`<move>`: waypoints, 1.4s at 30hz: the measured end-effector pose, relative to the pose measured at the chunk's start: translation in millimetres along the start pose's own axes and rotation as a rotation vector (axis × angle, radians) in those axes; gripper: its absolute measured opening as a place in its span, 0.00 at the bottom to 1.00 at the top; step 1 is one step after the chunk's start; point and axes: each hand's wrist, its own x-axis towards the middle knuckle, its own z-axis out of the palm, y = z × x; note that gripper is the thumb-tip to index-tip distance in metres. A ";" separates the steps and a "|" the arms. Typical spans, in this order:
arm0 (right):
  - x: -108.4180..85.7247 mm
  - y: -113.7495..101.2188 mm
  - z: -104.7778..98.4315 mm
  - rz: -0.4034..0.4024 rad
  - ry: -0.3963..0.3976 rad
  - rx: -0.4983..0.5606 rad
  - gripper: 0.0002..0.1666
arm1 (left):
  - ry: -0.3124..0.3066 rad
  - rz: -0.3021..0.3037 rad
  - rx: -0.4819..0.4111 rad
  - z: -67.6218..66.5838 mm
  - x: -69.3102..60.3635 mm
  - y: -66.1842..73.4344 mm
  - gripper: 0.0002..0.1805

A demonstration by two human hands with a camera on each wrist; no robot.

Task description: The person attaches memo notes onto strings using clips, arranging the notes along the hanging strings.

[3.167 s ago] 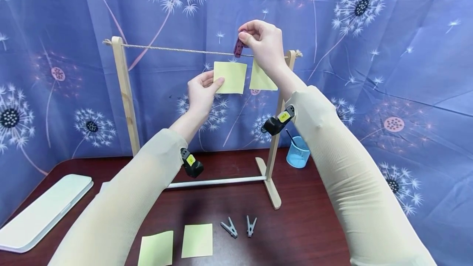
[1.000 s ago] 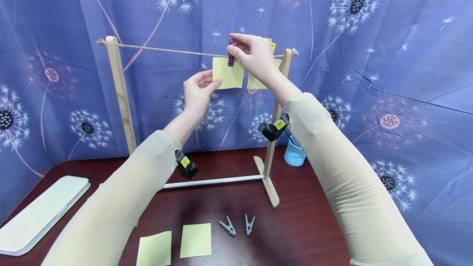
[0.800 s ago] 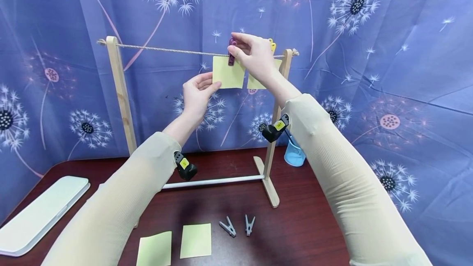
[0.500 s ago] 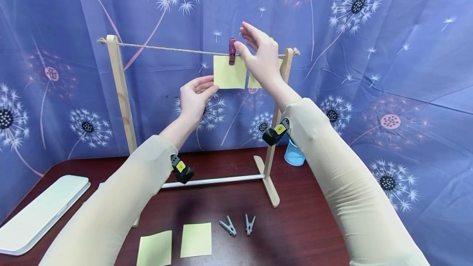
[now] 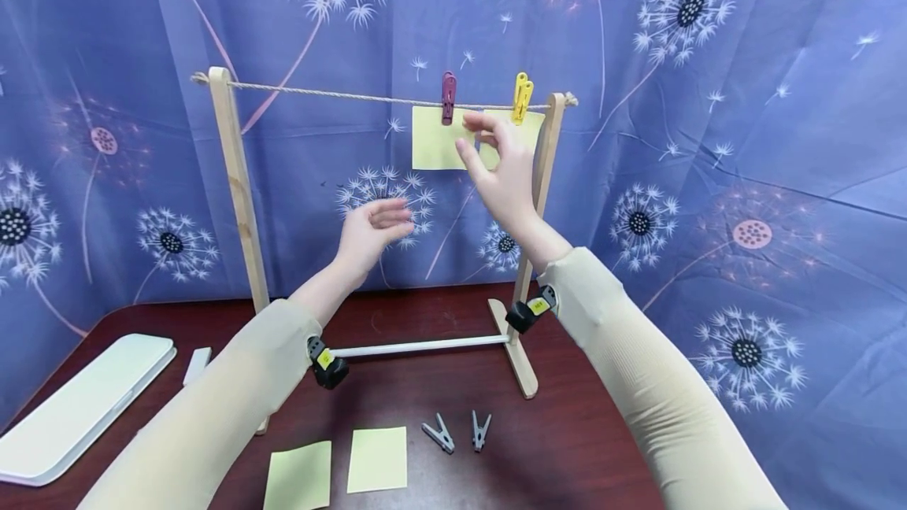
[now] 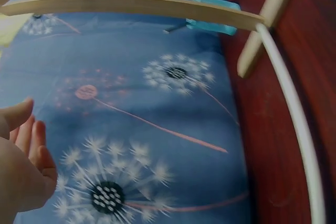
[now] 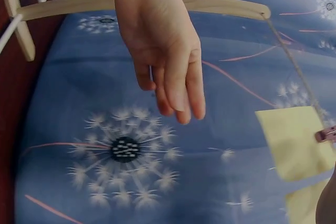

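Both my left hand [image 5: 372, 233] and right hand [image 5: 506, 173] have let go, fingers [image 5: 391, 215] relaxed and empty, so the yellow note [image 5: 431, 146] hangs from the rope [image 5: 319, 93] by the maroon clothespin [image 5: 449, 98] alone.

head view bright, even; faint glare and shadow on the table [image 5: 581, 415]; wrist views dimmer, softer

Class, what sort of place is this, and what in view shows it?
Most likely an indoor tabletop set up for a hands-on activity: a dark red table, a dandelion-print curtain hung behind it like a backdrop, and a wooden stand whose rope has two yellow notes clipped to it.
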 end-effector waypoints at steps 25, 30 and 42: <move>-185.0 29.1 10.1 0.556 -0.315 0.092 0.15 | -0.483 -0.148 0.297 -35.9 -100.6 -106.7 0.22; -214.5 22.9 14.9 0.647 -0.500 0.049 0.15 | -0.538 -0.172 0.216 -34.0 -118.8 -118.5 0.22; -263.5 12.9 14.5 0.762 -0.826 -0.039 0.16 | -0.583 -0.205 0.342 -35.1 -149.8 -137.9 0.25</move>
